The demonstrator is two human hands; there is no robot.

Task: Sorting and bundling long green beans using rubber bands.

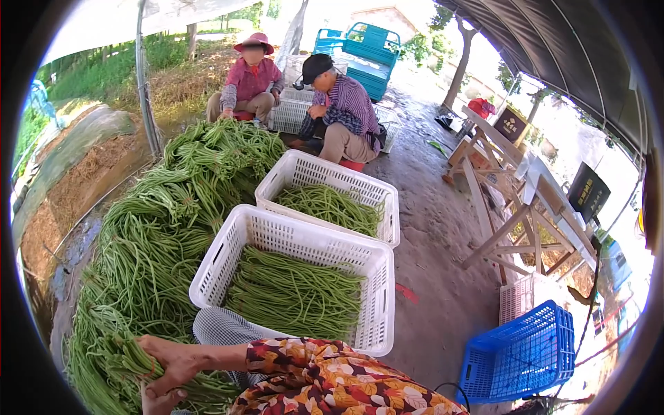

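At the lower left, my right hand [176, 360] grips a bundle of green yardlong beans [122, 355] with a reddish band around it. My left hand [162, 403] is just below, its fingers against the same bundle; the picture's bottom edge cuts off most of it. Under and beyond both hands spreads a long heap of bean bundles [150, 254]. Close to my knee stands a white slotted plastic crate [311, 231], with a layer of loose beans [298, 293] laid lengthwise in it. Behind it, a second white crate [332, 168] holds more beans [332, 207], less evenly laid.
Two people [251, 78] [345, 111] sit low beyond the heap, one with a hand on the beans. A blue crate [519, 353] lies tipped at the lower right. Wooden trestles [534, 223] stand right. A metal pole [145, 78] rises left; a teal cargo tricycle [368, 62] is behind.
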